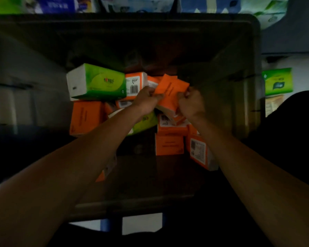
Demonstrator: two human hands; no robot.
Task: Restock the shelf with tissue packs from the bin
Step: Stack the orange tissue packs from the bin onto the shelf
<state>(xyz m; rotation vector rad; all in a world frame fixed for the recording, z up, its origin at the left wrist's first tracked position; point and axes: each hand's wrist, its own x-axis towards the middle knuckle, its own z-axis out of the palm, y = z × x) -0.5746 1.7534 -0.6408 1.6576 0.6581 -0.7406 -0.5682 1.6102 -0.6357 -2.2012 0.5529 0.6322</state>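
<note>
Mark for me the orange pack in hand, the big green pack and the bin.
orange pack (170, 87), head view, upper orange face.
green pack (103, 83), head view, green top face.
bin (125, 19), head view, far rim.

Both bare forearms reach in from 7 and 5 o'clock and converge near the centre. The left grip (146, 102) and right grip (191, 104) sit close together, fingers curled, pinching one pack (171, 90) at its 9 and 3 o'clock sides.
</note>
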